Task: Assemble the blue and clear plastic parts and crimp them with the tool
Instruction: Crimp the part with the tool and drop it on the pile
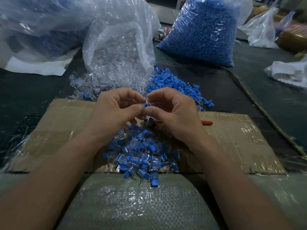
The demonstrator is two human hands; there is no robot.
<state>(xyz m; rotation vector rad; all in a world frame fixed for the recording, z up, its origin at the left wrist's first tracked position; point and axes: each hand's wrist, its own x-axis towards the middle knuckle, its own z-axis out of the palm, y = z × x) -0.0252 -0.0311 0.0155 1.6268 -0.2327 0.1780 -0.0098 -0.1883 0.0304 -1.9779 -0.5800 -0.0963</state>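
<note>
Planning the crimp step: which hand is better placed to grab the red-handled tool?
Probably the right hand: the red-handled tool lies beside it on the cardboard; the left hand is farther away.

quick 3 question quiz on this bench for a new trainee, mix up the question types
1. True or false: the red-handled tool lies on the cardboard, held by neither hand.
2. Which heap sits on the cardboard nearest the person? A: assembled blue-and-clear pieces B: metal screws C: red caps
3. Fill in: the left hand and right hand together pinch one small ____ and clear piece.
Key: 1 true; 2 A; 3 blue.
</note>
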